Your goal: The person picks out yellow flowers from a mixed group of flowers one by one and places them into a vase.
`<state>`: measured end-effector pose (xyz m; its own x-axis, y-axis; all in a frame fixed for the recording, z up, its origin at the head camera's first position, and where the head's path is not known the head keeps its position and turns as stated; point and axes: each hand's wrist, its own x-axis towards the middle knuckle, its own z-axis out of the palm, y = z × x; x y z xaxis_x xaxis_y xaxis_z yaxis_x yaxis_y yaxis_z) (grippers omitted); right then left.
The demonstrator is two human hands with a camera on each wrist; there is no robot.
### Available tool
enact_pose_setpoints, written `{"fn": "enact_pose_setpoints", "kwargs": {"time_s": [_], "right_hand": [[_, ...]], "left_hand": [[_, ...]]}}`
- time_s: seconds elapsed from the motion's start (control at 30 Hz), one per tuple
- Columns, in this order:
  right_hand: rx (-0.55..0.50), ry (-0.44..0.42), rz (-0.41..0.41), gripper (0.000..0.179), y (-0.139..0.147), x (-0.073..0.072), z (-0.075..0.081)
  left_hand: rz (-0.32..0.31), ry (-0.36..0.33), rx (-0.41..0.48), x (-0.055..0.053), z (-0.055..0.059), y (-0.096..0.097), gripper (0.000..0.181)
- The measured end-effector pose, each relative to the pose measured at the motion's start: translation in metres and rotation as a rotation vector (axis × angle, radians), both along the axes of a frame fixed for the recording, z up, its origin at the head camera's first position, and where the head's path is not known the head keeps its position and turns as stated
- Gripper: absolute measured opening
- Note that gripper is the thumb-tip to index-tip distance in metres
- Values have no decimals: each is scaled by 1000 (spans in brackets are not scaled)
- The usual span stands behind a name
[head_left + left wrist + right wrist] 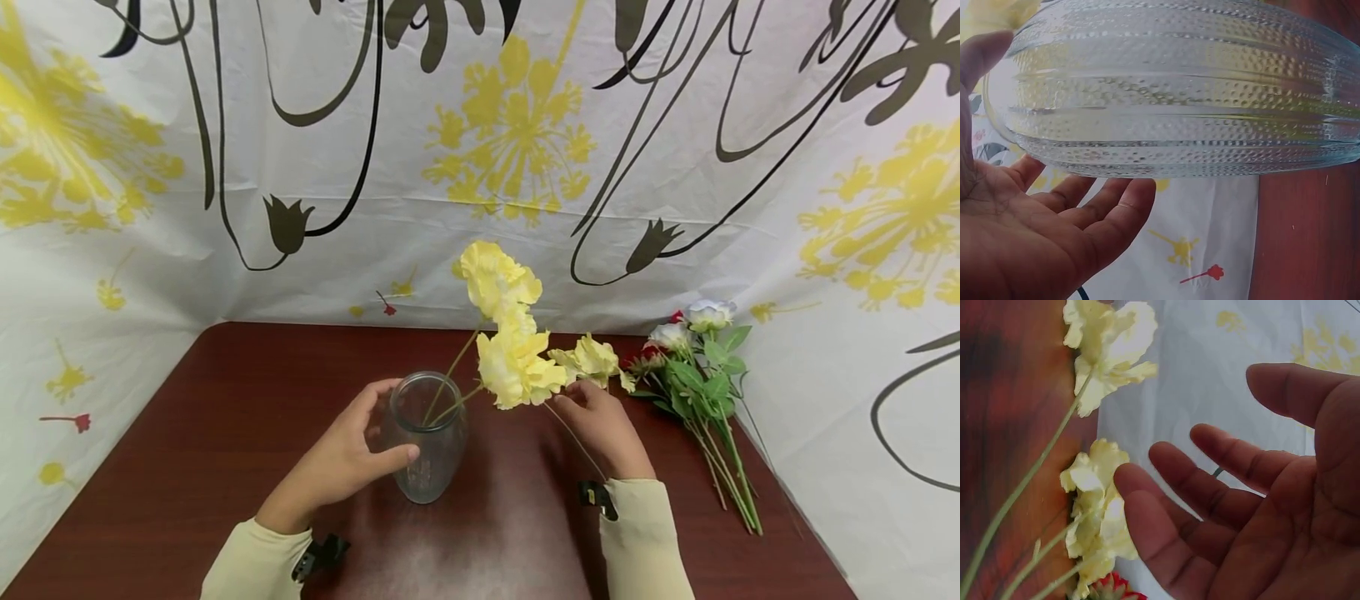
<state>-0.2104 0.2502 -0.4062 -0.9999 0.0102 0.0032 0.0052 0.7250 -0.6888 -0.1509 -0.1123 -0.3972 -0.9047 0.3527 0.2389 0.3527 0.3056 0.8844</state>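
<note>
A ribbed clear glass vase (427, 450) (1172, 94) stands on the dark red table (187, 433). Two yellow flowers (498, 279) (517, 371) lean out of it to the right on thin stems. My left hand (341, 462) (1041, 237) cups the vase's left side; the thumb lies against the glass and the fingers are relaxed, with a gap to the vase. My right hand (603, 425) (1241, 512) hovers right of the vase, fingers spread and holding nothing. A third yellow flower (592, 358) (1094, 500) lies just beyond its fingertips, its thin stem running under the hand.
A bunch of white and red flowers with green leaves (697, 367) lies on the table at the right, stems pointing toward me. A white cloth printed with yellow and black flowers (225, 167) hangs behind and along both sides of the table.
</note>
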Motion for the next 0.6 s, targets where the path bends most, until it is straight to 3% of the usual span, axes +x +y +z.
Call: {"fn": "enact_pose_setpoints", "kwargs": {"time_s": [0.3,0.47,0.6], "right_hand": [[181,22,10,22,0,-8,-15],[314,58,14,26,-4,-11,-19],[348,32,16,26,-6,-13,-24]], "left_hand": [[27,-10,-37,2,3,-1,76],[35,-16,-43,2,4,0,76],[37,0,-41,2,3,0,76]]}}
